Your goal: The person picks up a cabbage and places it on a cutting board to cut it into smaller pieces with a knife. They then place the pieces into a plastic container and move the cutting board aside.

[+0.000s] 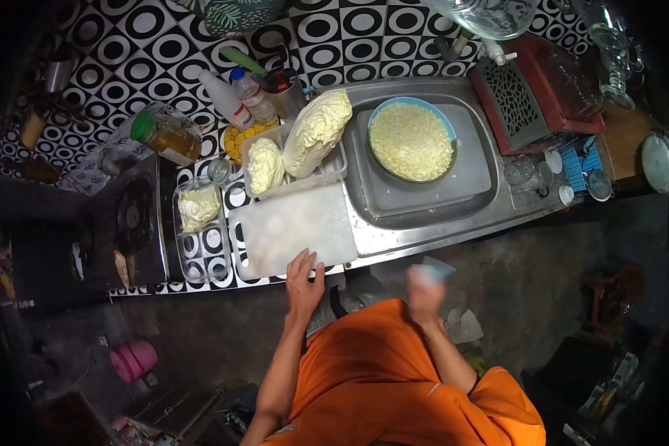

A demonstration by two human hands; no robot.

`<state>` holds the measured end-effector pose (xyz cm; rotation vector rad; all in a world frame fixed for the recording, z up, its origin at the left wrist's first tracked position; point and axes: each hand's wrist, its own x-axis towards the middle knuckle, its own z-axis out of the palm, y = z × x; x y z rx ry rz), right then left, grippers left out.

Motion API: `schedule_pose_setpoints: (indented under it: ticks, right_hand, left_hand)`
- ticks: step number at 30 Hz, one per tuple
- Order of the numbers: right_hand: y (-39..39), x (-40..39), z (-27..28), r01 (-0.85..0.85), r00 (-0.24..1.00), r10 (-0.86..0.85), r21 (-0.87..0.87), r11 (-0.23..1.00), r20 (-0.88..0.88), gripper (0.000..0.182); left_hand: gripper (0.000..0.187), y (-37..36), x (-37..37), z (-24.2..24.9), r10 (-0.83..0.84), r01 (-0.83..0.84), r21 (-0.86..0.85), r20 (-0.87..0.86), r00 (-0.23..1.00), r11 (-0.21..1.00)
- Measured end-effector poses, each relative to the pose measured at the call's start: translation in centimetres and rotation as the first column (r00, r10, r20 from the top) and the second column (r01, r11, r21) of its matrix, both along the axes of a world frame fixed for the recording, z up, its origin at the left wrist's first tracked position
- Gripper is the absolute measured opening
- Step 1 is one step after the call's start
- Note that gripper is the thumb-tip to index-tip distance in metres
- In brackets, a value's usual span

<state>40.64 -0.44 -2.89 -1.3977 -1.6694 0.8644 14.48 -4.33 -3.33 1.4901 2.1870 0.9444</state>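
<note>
My left hand lies with its fingers stretched out on the front edge of a white cutting board. Held in front of my orange shirt, my right hand is closed around a pale blue, flat thing, too smeared by motion to name. Behind the board, a clear plastic tub holds a large piece of cabbage and a smaller cabbage piece. A blue-rimmed bowl in the sink is full of finely chopped cabbage.
Left of the board stands a clear container with another cabbage piece, beside a stove. Bottles and a green-lidded jar line the back. Right of the metal sink are a red rack and glasses.
</note>
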Motion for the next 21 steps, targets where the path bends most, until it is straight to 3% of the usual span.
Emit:
schedule_pose_setpoints:
  ticks: [1,3,5,6,7,8,9,12,15,16,18,19,20,21]
  right_hand:
    - [0.7,-0.7,1.7,-0.189,0.954,0.274,-0.466,0.864,0.120,0.023]
    - [0.1,-1.4,-0.8,-0.212,0.932,0.307,-0.398,0.893,0.192,0.024]
    - [-0.1,-1.8,1.1,-0.197,0.937,0.299,-0.434,0.879,0.180,0.023]
    - [0.4,-2.2,2.2,-0.176,0.910,0.316,-0.441,0.880,0.268,0.022]
    - [1.2,-2.1,2.4,-0.178,0.910,0.314,-0.429,0.886,0.270,0.022]
    - [1.3,-1.9,2.5,-0.230,0.837,0.377,-0.370,0.900,0.398,0.022]
    - [1.4,-1.6,2.6,-0.290,0.744,0.421,-0.317,0.903,0.520,0.023]
    - [2.3,0.1,4.6,-0.318,0.733,0.408,-0.255,0.913,0.545,0.025]
    - [2.8,2.9,7.0,-0.303,0.732,0.340,-0.165,0.939,0.591,0.020]
    - [3.0,4.2,7.8,-0.275,0.720,0.351,-0.219,0.936,0.599,0.019]
    - [3.5,5.9,9.9,-0.258,0.705,0.365,-0.259,0.931,0.608,0.019]
    - [3.8,6.5,11.2,-0.136,0.865,0.254,-0.284,0.949,0.434,0.018]
    - [3.9,7.0,12.6,-0.026,0.964,0.112,-0.334,0.942,0.241,0.017]
    - [4.5,7.0,12.7,-0.042,0.962,0.126,-0.325,0.945,0.240,0.017]
  left_hand:
    - [0.032,0.5,0.9,1.0,-0.023,0.024,0.091,-0.004,1.000,0.996]
    - [0.030,1.9,2.3,3.5,-0.051,0.053,0.185,-0.014,0.999,0.981]
    - [0.030,1.7,4.4,6.3,-0.368,0.383,0.235,-0.107,0.923,0.893]
    - [0.030,2.0,5.6,6.6,-0.367,0.381,0.235,-0.102,0.925,0.894]
    - [0.033,2.9,6.7,6.8,-0.507,0.529,0.170,-0.157,0.848,0.832]
    - [0.038,3.0,7.3,6.9,-0.638,0.660,0.082,-0.193,0.746,0.747]
    - [0.038,3.1,7.4,6.3,-0.638,0.659,0.076,-0.192,0.746,0.748]
    - [0.064,4.0,6.9,3.5,-0.744,0.718,-0.193,-0.186,0.642,0.668]
    - [0.064,5.1,5.0,2.5,-0.692,0.657,-0.218,-0.238,0.681,0.722]
    - [0.065,5.7,4.1,2.8,-0.680,0.611,-0.310,-0.223,0.698,0.728]
    - [0.064,6.7,2.4,1.9,-0.596,0.518,-0.315,-0.252,0.762,0.795]
    - [0.064,7.3,1.7,1.9,-0.508,0.423,-0.314,-0.280,0.814,0.850]
    - [0.064,7.6,1.2,1.9,-0.430,0.384,-0.258,-0.150,0.890,0.886]
    - [0.066,7.7,1.0,2.2,-0.372,0.357,-0.237,-0.019,0.928,0.903]
